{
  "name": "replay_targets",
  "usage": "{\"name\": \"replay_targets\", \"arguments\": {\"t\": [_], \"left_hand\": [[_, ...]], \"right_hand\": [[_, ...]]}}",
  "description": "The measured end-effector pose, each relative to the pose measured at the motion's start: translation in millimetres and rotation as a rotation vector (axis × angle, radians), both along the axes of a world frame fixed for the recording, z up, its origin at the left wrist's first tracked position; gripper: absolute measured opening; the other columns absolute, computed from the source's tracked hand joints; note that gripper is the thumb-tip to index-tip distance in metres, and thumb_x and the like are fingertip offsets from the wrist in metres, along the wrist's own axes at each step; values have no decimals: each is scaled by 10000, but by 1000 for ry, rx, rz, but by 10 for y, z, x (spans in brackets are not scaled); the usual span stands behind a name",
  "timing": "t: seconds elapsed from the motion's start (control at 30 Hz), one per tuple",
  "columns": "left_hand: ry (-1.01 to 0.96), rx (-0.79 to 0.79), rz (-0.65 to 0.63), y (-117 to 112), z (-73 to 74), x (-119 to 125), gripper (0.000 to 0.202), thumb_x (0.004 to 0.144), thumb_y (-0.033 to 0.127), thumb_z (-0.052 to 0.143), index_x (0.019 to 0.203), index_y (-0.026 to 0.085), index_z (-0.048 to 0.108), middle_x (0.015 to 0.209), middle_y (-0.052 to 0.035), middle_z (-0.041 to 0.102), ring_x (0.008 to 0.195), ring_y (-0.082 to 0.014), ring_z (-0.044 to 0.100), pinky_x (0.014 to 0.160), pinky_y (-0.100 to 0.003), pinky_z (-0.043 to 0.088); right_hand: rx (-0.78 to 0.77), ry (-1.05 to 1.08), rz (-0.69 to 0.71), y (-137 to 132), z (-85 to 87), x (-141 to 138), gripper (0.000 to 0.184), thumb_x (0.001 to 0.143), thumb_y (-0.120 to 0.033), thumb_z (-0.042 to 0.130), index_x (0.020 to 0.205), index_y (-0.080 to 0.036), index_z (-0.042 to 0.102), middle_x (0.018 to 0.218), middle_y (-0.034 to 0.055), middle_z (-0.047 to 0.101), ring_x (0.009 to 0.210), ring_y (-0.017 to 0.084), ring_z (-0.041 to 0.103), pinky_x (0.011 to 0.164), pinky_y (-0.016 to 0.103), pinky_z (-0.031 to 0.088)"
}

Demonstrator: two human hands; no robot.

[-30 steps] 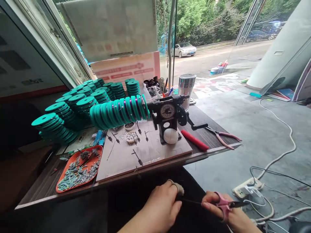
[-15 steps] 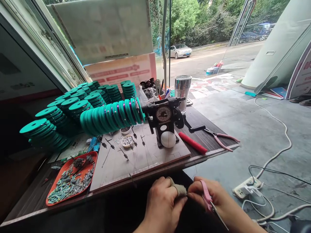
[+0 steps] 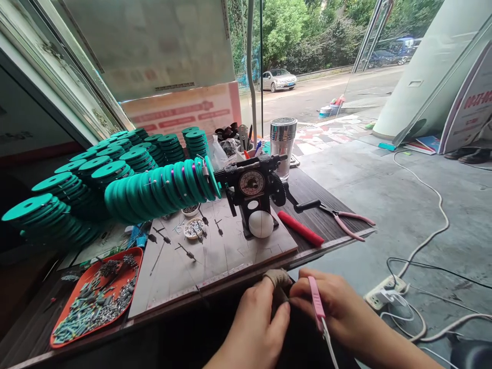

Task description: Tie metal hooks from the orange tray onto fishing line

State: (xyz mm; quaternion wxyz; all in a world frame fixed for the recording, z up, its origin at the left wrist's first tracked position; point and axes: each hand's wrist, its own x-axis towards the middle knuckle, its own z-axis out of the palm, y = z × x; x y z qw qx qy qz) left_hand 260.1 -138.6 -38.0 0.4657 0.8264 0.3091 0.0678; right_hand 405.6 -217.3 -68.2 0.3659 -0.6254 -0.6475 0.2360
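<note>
My left hand point(image 3: 257, 320) is closed just below the front edge of the table, with a beige cloth wrap point(image 3: 277, 277) round a finger. Its thumb and fingers press together, and whatever lies between them is hidden or too fine to see. Right beside it, my right hand point(image 3: 332, 300) has pink-handled scissors point(image 3: 315, 302) hooked in its fingers, the blades pointing down. The tips of its thumb and forefinger are pinched close to my left fingertips. Behind the hands, a black hand-cranked winder point(image 3: 251, 187) carries a row of green foam spools point(image 3: 165, 187).
An orange tray point(image 3: 57, 342) of small metal and coloured parts lies at left. Small fittings on lines and a bead dish point(image 3: 194, 229) rest on a board point(image 3: 223, 259). Stacked green spools point(image 3: 63, 184), a red tube point(image 3: 302, 228), pliers point(image 3: 346, 220) and a tumbler point(image 3: 283, 148) stand around.
The view has swung slightly, so the table's things appear further left. Both hands have risen a little in the picture, still together, and the scissors hang more steeply.
</note>
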Motion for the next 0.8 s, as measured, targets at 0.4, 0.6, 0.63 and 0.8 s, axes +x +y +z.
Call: {"name": "replay_targets", "arguments": {"t": [0.4,0.6,0.63,0.8], "left_hand": [[-178,-375,195,47,-127,-5,358,738,141,455,1093,174,483,858,-33,536,670,-159,592,564,-288,490],[-52,60,82,61,-93,-26,144,767,124,489,873,175,573,880,-61,614,838,-200,569,773,-343,459],[-29,161,58,63,-91,-32,127,779,122,484,845,174,579,879,-69,615,843,-209,569,763,-346,465],[-32,495,-11,82,-146,-78,189,803,59,449,830,167,602,850,-76,598,807,-199,580,709,-311,498]], "right_hand": [[30,15,-28,53,-28,-16,251,855,-251,430,664,-185,580,598,-1,495,521,120,483,484,219,351],[14,-57,-33,56,-41,-42,278,859,-258,418,647,-184,583,594,9,501,522,138,492,475,235,343],[15,-67,-33,58,-44,-49,280,858,-251,411,648,-183,583,599,11,504,522,138,492,475,235,344],[9,-84,-14,105,-35,-69,269,858,-223,390,698,-186,603,633,17,511,544,147,512,486,241,359]]}}
